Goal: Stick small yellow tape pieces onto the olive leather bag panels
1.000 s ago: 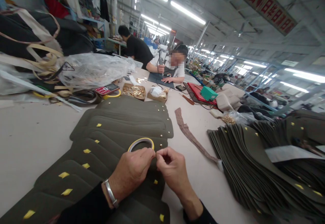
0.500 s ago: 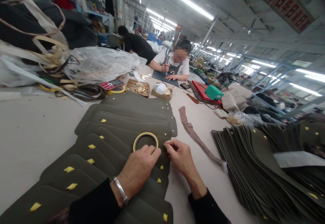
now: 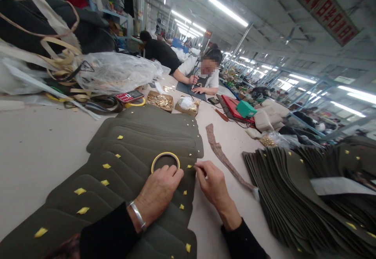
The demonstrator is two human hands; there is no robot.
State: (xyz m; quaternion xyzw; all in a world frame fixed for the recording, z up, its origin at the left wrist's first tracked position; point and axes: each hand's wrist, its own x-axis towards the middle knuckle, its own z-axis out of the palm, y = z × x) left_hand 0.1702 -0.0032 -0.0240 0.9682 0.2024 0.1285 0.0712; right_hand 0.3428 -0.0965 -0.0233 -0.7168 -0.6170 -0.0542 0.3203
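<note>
Yellow tape roll (image 3: 165, 161) touching left hand (image 3: 160, 190), right hand (image 3: 212, 181) beside

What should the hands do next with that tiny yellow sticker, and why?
Probably press it flat. The right hand pinches a yellow tape bit at the edge of the top olive panel, while the left hand holds the panel down beside the tape roll.

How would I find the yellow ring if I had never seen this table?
Look at the long pale table and find the fan of dark green pieces spread in front of the person. The yellow ring lies flat on them, just past the fingers of the left hand. It is the only round hoop there; the other yellow bits on the green are tiny flat squares.
</note>
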